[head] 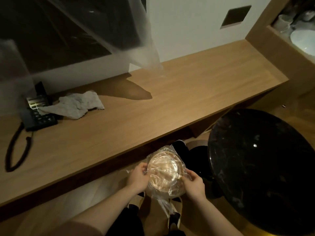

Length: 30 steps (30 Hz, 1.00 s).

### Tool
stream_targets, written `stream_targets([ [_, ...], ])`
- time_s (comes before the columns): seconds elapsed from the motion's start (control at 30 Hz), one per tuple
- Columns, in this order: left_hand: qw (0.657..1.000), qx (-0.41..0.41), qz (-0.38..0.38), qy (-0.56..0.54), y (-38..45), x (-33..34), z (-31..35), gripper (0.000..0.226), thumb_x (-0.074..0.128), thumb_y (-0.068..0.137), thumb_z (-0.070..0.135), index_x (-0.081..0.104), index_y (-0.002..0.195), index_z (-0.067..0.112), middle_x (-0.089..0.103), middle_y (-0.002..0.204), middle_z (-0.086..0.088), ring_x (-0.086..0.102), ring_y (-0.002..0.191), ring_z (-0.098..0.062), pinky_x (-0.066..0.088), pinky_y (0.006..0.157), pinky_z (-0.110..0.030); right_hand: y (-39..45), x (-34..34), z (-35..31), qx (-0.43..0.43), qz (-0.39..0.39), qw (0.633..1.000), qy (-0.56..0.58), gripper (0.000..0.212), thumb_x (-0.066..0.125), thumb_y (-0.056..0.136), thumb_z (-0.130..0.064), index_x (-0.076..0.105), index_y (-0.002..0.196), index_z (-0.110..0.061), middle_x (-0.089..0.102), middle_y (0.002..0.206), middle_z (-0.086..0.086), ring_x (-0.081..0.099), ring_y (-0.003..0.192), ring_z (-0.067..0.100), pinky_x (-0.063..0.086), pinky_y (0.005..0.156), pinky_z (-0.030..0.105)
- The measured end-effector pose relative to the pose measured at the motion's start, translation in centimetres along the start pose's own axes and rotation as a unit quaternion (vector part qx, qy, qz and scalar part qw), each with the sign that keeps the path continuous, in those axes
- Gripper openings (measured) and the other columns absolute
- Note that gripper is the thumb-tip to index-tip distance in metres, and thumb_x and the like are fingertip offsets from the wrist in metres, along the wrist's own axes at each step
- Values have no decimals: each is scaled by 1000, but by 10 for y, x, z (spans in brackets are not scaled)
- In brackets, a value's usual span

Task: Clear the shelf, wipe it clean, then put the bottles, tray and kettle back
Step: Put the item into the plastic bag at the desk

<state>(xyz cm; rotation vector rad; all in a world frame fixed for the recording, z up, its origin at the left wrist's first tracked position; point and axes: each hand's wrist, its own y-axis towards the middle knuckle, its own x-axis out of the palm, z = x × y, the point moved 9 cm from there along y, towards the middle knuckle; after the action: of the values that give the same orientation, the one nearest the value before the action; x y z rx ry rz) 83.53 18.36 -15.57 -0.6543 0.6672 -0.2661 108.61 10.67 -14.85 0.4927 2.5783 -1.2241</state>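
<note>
A round golden tray [163,171] wrapped in clear crinkled plastic is held just in front of the long wooden shelf [153,99], below its front edge. My left hand [137,178] grips the tray's left rim through the plastic. My right hand [194,183] grips its right rim. A crumpled grey cloth [76,103] lies on the shelf's left part, against a black desk phone [36,111]. No bottles or kettle are in view.
A round black glossy table [259,167] stands close on the right. A sheer curtain [146,40] hangs down to the shelf's back edge. At the far right a wooden cabinet niche [296,28] holds white cups and a bowl. The phone's coiled cord [15,150] trails left.
</note>
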Motion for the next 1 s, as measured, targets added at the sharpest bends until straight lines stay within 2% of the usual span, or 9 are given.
stream_targets([
  [0.17,999,-36,36,-19,41,46,-9,10,65,99,32,61,107,36,67,98,18,66,91,-4,57,77,-27,65,3,30,51,-22,998,2,48,75,90,-33,61,135,-23,65,109,-7,66,107,18,58,96,41],
  [0.33,999,-19,26,-1,109,103,-37,28,61,95,37,60,122,41,69,113,13,65,108,-10,58,94,-38,137,17,79,98,11,995,29,47,75,91,-28,61,135,-23,65,109,-3,62,97,16,54,85,32],
  [0.5,995,19,23,97,190,152,-53,54,56,100,20,45,152,25,45,152,1,33,145,-22,24,120,-30,216,40,131,124,58,989,61,48,77,90,-28,60,135,-27,63,104,-6,61,95,15,56,90,36],
  [0.57,992,42,18,118,223,173,-60,59,53,102,20,36,159,24,36,160,-2,26,149,-22,19,122,-30,246,45,150,141,72,986,52,36,73,92,-29,62,126,-28,62,98,-8,61,91,14,55,92,38],
  [0.63,987,75,10,145,255,195,-67,63,50,102,19,30,161,24,38,158,-2,28,148,-23,22,123,-32,283,52,172,146,67,987,-1,7,64,98,-31,64,99,-25,60,85,-8,56,79,10,52,92,37],
  [0.7,980,100,1,170,283,215,-69,66,49,100,15,26,161,24,42,155,-2,30,147,-23,26,123,-34,319,56,193,145,81,986,-18,17,62,95,-43,70,93,-28,67,89,-5,62,84,12,53,94,37],
  [0.87,967,146,18,209,334,251,-66,69,50,96,10,27,161,20,46,151,-1,36,141,-22,35,119,-38,487,81,342,131,74,988,-13,64,61,57,-73,70,113,-45,73,105,-14,69,98,13,56,95,41],
  [0.93,960,158,22,231,350,263,-67,72,50,95,10,25,162,19,48,150,-1,36,140,-24,35,118,-40,506,83,345,115,67,991,-27,42,62,69,-65,71,104,-45,74,108,-9,68,98,13,55,95,40],
  [1.0,953,166,15,252,362,275,-68,74,49,95,12,21,163,19,46,150,-1,33,143,-26,33,120,-42,479,76,286,73,85,991,-73,21,54,90,-51,71,101,-45,73,110,-3,68,99,18,55,95,41],
])
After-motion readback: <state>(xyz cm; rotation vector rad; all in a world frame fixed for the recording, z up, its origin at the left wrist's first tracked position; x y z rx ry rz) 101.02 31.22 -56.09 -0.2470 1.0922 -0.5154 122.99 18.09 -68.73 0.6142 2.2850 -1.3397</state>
